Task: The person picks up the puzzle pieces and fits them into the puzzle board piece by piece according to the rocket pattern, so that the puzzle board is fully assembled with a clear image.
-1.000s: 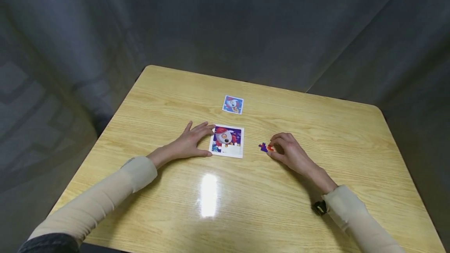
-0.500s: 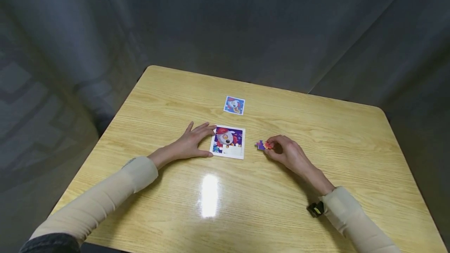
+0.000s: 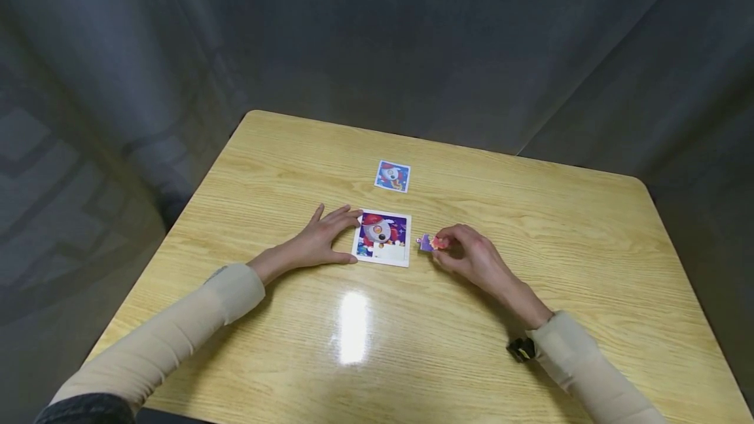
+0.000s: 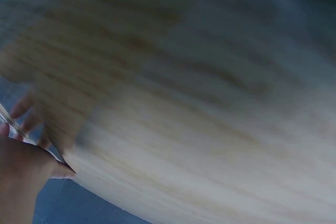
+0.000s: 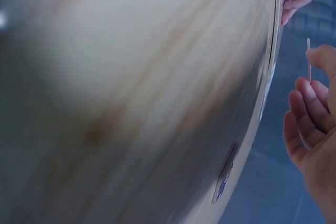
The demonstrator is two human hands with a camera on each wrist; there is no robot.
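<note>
My right hand (image 3: 476, 256) pinches a purple and orange jigsaw piece (image 3: 427, 243) between thumb and fingertips, just right of a square puzzle board. In the right wrist view the jigsaw piece (image 5: 308, 59) appears edge-on, as a thin strip. The puzzle board (image 3: 390, 254) has a white border and a picture of a round white figure with red; its lower right part is bare white. My left hand (image 3: 318, 241) rests at the board's left side, thumb and fingers spread and touching its edge.
Behind the board lies a small printed card (image 3: 392, 176) with a similar picture. Everything sits on a wooden table (image 3: 530, 214) with rounded corners. Dark curtains (image 3: 377, 31) hang beyond its far edge.
My right hand has gripped the jigsaw piece, lifted it and carried it left toward the puzzle board. My left hand has stayed at the board's edge.
</note>
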